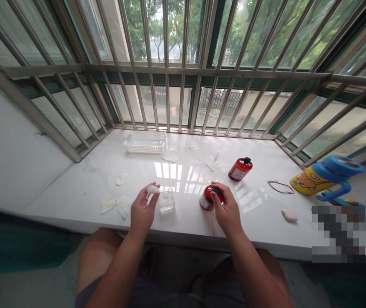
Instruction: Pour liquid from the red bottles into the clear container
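Note:
My left hand (146, 207) pinches a small whitish, rounded piece (152, 189), perhaps a stopper or lid; its kind is unclear. Just right of those fingers, a clear square glass container (167, 201) stands on the white marble sill. My right hand (227, 207) is closed around the top of a red bottle (206, 201) with a black cap and a pale label. The fingers cover part of its cap and right side. Behind it, apart from both hands, is a second red bottle (240, 169) with a black cap.
A white perforated basket (144, 148) sits at the back left, before the window bars. Crumpled tissues (108, 205) lie about the sill (183, 222). To the right are a thin cord loop (281, 187), a pinkish lump (290, 215) and a blue-yellow thermos (314, 177).

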Demonstrator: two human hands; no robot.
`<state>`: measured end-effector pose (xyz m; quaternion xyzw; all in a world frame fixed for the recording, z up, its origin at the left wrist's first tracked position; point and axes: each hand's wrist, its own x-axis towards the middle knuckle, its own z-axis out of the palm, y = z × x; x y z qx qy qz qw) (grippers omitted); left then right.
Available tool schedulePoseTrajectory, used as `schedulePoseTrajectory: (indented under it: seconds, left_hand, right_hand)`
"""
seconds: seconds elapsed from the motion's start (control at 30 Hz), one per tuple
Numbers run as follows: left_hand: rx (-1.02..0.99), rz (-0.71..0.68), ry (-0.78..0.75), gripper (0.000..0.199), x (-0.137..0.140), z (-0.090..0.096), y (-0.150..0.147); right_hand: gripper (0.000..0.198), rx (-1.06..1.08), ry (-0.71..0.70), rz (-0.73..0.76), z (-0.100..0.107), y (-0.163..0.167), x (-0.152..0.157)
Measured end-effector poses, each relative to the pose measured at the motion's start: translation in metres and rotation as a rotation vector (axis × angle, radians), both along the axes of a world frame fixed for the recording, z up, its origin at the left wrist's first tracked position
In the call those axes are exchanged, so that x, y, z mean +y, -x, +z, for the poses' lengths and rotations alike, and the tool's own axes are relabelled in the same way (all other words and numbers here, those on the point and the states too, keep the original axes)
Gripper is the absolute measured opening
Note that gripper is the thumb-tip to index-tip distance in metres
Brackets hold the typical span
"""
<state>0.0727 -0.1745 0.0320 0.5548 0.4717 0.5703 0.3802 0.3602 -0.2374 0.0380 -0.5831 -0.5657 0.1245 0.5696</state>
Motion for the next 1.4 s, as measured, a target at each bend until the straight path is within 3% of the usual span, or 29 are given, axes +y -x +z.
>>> schedulePoseTrajectory:
  seconds: [0.17,0.33,0.57,0.83,0.97,1.07,1.17,1.27,1.4]
  left_hand:
    - [0.281,-0.105,-0.133,0.036,-0.001,0.006,0.0]
    - [-0.014,-0.142,-0.044,0.036,0.0,0.009,-0.008]
    - [-0.184,-0.077,0.081,0.044,-0.004,0.011,-0.012]
    - [-0.111,-0.124,0.091,0.044,-0.006,0.013,-0.014]
    - [-0.086,-0.092,0.073,0.046,-0.007,0.013,-0.012]
    - [-0.067,-0.088,0.046,0.043,-0.007,0.013,-0.009]
    - [0.017,-0.083,-0.018,0.038,-0.005,0.013,0.001]
    - [0.322,-0.013,-0.176,0.036,0.001,0.013,0.024]
    - [0.84,0.039,-0.37,0.034,0.017,0.004,0.073]
  right_hand:
    - [0.032,-0.004,0.041,-0.038,0.002,-0.005,0.001]
    - [0.034,0.012,0.075,-0.082,0.005,-0.008,0.002]
    - [0.031,-0.035,0.012,-0.107,0.008,-0.009,0.002]
    - [0.025,-0.156,-0.165,-0.194,0.031,0.002,-0.014]
    - [0.042,-0.303,-0.255,-0.06,0.036,0.024,-0.033]
    - [0.042,-0.361,-0.15,0.112,0.02,0.044,-0.039]
    - [0.021,-0.502,0.125,0.229,-0.002,0.06,-0.036]
    - [0.015,-0.683,0.382,0.271,-0.017,0.067,-0.029]
    - [0.009,-0.787,0.528,0.236,-0.023,0.068,-0.02]
